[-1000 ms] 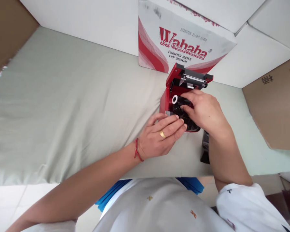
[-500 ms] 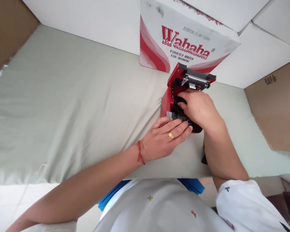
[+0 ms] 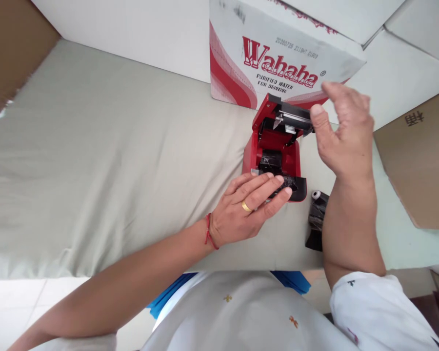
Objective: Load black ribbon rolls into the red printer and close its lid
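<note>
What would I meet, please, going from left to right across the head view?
Brown cardboard at the left edge, red bracelet, left hand, open red device, right hand, brown cardboard box at the right edge.

Head view, one: head-worn, looking from above, facing forward and steeply down past the white shirt [image 3: 256,312] at the lower edge. Range: close, left hand [image 3: 243,212] just below centre, right hand [image 3: 351,136] farther right, both whole in frame. Field: wide, cloth [image 3: 113,146] spanning the middle, box [image 3: 232,53] at the top, carton [image 3: 419,170] at the right edge.
</note>
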Available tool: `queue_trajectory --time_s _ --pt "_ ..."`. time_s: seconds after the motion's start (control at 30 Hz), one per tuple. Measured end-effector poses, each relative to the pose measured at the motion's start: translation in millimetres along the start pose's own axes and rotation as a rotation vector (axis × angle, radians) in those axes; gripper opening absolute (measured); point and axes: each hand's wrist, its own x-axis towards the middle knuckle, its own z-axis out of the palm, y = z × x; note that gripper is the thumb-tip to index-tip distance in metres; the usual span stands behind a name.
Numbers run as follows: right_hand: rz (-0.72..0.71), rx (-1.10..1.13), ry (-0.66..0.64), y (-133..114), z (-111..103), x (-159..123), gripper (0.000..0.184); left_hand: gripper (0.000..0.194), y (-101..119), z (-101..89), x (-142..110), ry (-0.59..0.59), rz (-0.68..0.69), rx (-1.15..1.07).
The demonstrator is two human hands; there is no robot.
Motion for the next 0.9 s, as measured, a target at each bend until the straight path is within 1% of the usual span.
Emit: queue_trajectory --time_s 0.1,0.17,0.3,0.43,0.5,0.6,0.67,0.77,0.9 --pt "-0.051 0.116 -0.072 5.5 9.7 -3.6 0.045 0.049 -0.7 -1.4 1.3 -0.100 -0.011 -0.001" --pt "-0.063 0.165 -0.067 2.2 9.5 -8.1 0.044 0.043 -0.7 -3.0 1.6 -0.133 0.011 0.000" --pt "-0.045 0.212 -0.040 -9.9 -0.4 -21.5 0.038 0.033 0.5 -4.8 1.6 -0.096 0.052 0.039" --pt "-0.049 0.204 -0.071 -20.6 -13.3 -44.7 0.031 0.034 4.2 -4.6 2.7 -0.102 0.060 0.099" --pt "-0.093 0.185 -0.097 -24.4 -17.1 -58.2 0.029 0.035 7.0 -4.5 3.0 -0.109 0.055 0.122" --pt "-0.195 0.180 -0.134 -29.6 -17.1 -76.4 0.026 0.033 10.9 -4.6 2.7 -0.114 0.046 0.144" --pt "-0.229 0.170 -0.142 -33.8 -14.7 -85.2 0.025 0.032 12.7 -4.7 2.0 -0.122 0.039 0.152" --pt "-0.213 0.120 -0.132 -40.8 -11.7 -92.2 0.025 0.033 13.6 -4.5 0.8 -0.131 0.033 0.147" --pt "-0.192 0.075 -0.150 -46.2 -11.6 -93.0 0.025 0.035 12.7 -3.6 -0.2 -0.120 0.035 0.123"
